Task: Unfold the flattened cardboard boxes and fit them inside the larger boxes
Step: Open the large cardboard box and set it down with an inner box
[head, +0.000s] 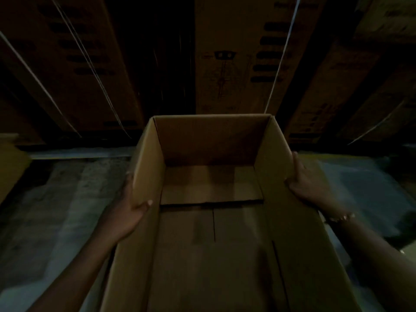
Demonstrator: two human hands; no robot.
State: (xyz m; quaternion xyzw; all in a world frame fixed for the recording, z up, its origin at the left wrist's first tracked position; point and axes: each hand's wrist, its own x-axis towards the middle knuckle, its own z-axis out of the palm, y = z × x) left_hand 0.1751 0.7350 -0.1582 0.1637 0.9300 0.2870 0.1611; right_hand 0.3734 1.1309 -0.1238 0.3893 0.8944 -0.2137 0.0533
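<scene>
An unfolded brown cardboard box [209, 140] stands open at the top in the middle of the view, and its bottom flaps lie folded flat inside. My left hand [126, 212] grips the left wall, with the thumb hooked over the rim to the inside and the fingers hidden behind the cardboard. Against the outside of the right wall my right hand [308, 183] presses flat with straight fingers. A bracelet sits on that wrist. The light is dim and the picture is slightly blurred.
Tall bundles of flattened cardboard [236, 64], tied with white straps, stand along the back. Another piece of cardboard [9, 167] shows at the left edge. Grey concrete floor [56, 210] lies on both sides of the box.
</scene>
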